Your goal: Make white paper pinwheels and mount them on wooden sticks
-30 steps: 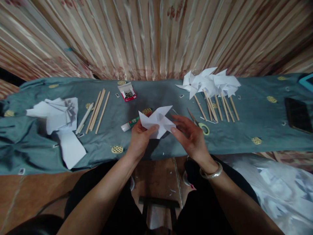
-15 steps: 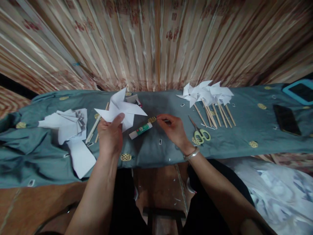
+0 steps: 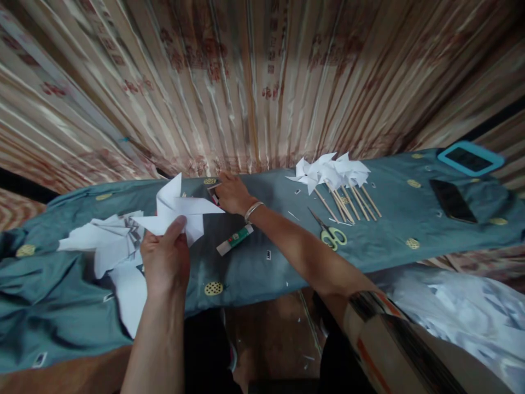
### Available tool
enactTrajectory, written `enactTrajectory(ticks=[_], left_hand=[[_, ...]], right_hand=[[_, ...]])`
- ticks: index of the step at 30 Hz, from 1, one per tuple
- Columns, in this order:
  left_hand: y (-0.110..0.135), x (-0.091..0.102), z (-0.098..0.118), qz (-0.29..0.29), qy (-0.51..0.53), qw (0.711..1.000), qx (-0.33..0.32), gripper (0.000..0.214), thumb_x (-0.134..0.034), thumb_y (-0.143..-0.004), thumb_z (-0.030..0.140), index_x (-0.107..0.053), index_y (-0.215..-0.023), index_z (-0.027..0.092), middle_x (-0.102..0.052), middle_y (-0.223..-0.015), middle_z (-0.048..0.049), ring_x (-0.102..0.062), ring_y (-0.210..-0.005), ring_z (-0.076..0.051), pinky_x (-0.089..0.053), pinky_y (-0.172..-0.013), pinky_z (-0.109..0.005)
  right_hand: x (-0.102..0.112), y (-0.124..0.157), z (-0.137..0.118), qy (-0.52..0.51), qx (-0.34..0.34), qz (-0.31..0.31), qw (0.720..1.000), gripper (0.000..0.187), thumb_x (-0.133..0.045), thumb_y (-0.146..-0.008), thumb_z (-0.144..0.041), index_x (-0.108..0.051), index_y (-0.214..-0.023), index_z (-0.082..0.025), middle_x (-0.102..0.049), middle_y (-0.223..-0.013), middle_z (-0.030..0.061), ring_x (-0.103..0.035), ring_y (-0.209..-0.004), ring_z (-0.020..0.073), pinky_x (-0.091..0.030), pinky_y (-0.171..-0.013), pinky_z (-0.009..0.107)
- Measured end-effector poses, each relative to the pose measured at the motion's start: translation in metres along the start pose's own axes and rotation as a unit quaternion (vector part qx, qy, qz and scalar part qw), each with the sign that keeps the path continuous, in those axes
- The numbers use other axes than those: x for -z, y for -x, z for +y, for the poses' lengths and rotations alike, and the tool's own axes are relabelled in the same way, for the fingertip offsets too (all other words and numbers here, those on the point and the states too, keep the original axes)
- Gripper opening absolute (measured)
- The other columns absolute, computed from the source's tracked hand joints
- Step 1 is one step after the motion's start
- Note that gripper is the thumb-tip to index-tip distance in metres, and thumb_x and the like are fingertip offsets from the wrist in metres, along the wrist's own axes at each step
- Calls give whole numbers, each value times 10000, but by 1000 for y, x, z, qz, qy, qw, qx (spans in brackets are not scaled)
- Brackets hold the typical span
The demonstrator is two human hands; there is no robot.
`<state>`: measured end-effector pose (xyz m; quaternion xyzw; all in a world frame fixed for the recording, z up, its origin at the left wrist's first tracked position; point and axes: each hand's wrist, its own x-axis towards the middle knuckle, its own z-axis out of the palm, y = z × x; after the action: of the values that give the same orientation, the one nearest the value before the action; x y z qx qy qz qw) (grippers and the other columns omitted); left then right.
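My left hand (image 3: 166, 262) holds a white paper pinwheel (image 3: 174, 205) with folded blades, the thumb pressed on its middle. No stick shows on it. My right hand (image 3: 233, 192) reaches to the table's back edge, at a small box (image 3: 214, 192) that it partly covers. Its fingers are bent down there, and what they grip is hidden. A glue stick (image 3: 234, 239) with a green label lies in front of my right hand. Scissors (image 3: 333, 235) with pale green handles rest right of my right forearm.
Several finished pinwheels (image 3: 332, 171) on wooden sticks lie at the back right. Paper sheets (image 3: 110, 241) are piled at the left. A dark phone (image 3: 453, 201) and a blue-framed device (image 3: 470, 157) lie far right. A pleated curtain (image 3: 254, 109) hangs behind the cloth-covered table (image 3: 262, 284).
My right hand has moved left and back from beside the glue stick to the small box. My left hand still holds the pinwheel. The camera view has shifted.
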<state>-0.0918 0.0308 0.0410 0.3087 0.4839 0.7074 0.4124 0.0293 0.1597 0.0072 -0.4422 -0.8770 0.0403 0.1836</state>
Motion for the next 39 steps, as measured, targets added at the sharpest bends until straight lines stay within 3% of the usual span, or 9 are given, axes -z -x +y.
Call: enactTrajectory(ticks=[7,12,16,22,26,30,33,36,39], left_hand=[[6,-9,1,-3,34,999,17,246,-835,-587,200,-626,-716,214,-737,-799,10,-689,-948,-206,-545,-926,-347],[6,-13,-2,16,43,998,30,298,-846,-559,193,-651,-783,203,-732,-783,13,-695,-890,-191,-527,-952,-357],[8,-15,-2,-6,47,998,36,298,-842,-588,205,-662,-825,192,-732,-813,-4,-689,-941,-194,-495,-998,-360],[8,-20,-5,-1,62,998,33,318,-863,-534,186,-675,-789,206,-756,-837,13,-696,-949,-198,-510,-993,-353],[9,-21,-5,2,65,997,32,289,-854,-523,170,-677,-747,214,-769,-846,28,-700,-954,-191,-508,-1008,-344],[10,-22,-4,9,60,998,34,290,-862,-527,181,-687,-758,207,-771,-813,39,-702,-966,-184,-468,-1057,-330],[16,-24,-7,-11,45,998,35,294,-854,-569,211,-703,-822,227,-781,-893,23,-704,-968,-200,-488,-1037,-366],[26,-29,-16,-28,33,998,49,313,-844,-579,218,-712,-863,224,-778,-941,-4,-710,-928,-210,-528,-965,-364],[39,-35,-29,-55,28,995,80,305,-831,-588,210,-711,-867,192,-769,-924,-22,-709,-893,-197,-541,-896,-318]], right_hand=[[-6,-13,0,43,-2,-16,999,142,-661,-870,-174,-697,-750,-107,-732,-1007,105,-607,-1077,231,-491,-881,373],[-9,-12,-1,42,-8,-9,999,154,-651,-886,-180,-671,-748,-116,-722,-1046,107,-588,-1114,211,-505,-869,334],[-13,-11,2,28,-2,5,1000,165,-611,-907,-136,-681,-758,-126,-713,-1041,105,-569,-1119,208,-502,-879,333],[-12,-5,2,-2,19,33,999,154,-589,-895,-118,-722,-817,-116,-656,-1194,133,-487,-1237,252,-475,-940,368],[2,9,-1,-26,20,54,998,178,-555,-895,-112,-706,-802,-120,-611,-1305,139,-437,-1319,263,-444,-1031,391],[23,45,1,-66,-28,86,994,165,-574,-864,-104,-699,-773,-162,-575,-1381,150,-450,-1356,264,-404,-1110,387],[35,92,11,-101,-86,102,986,186,-557,-876,-111,-690,-776,-194,-611,-1345,139,-526,-1310,235,-451,-1086,393],[42,149,23,-123,-104,78,984,155,-606,-841,-114,-686,-740,-199,-660,-1273,144,-604,-1230,239,-520,-1006,393],[46,199,31,-138,-100,37,985,163,-626,-792,-73,-688,-696,-189,-660,-1279,154,-631,-1194,283,-514,-1006,445]])
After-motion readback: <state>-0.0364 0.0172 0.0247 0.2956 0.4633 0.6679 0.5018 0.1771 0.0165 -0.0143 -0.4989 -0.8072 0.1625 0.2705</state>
